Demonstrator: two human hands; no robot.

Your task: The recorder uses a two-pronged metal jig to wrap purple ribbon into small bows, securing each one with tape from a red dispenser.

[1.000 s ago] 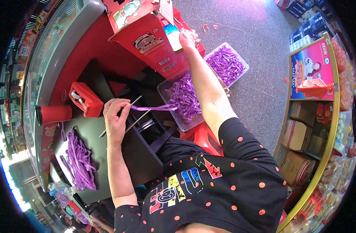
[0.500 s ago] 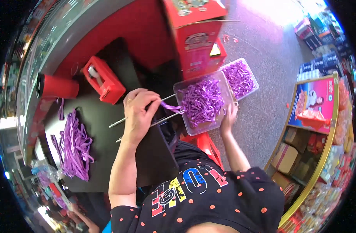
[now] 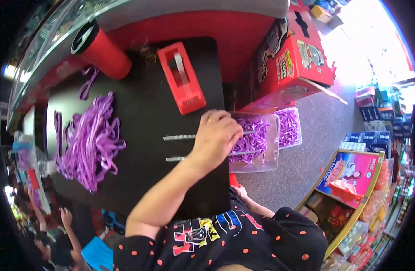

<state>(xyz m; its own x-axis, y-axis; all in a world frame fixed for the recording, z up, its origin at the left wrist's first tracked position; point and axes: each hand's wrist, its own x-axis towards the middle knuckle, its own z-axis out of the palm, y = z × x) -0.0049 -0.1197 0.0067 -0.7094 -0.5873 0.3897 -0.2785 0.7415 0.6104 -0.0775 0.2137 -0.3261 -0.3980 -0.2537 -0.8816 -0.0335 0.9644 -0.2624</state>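
Note:
My left hand [image 3: 216, 135] is over the table's right edge, fingers curled down beside a clear plastic box [image 3: 273, 158] of short purple ribbon pieces [image 3: 248, 156]. What its fingertips hold, if anything, is hidden. Two thin metal rods [image 3: 178, 137] run under this hand from the table to over the box. My right hand [image 3: 240, 192] is low, below the box, next to a red plastic thing [image 3: 233, 179] that looks like a stool; its fingers are mostly hidden. A heap of long purple ribbons [image 3: 90, 142] lies on the left of the black table [image 3: 144, 180].
A red tape dispenser [image 3: 196, 97] and a red cylinder [image 3: 110, 58] stand at the table's back. Beyond the box are a second ribbon-filled box [image 3: 298, 128] and a large red carton [image 3: 302, 58]. A gold-edged display shelf [image 3: 374, 180] is at right. Another person's arm [image 3: 69, 226] shows lower left.
My view has turned, shifting the table rightward in the picture. My left hand has moved toward the box. My right hand has let go of the box's far side and dropped below it.

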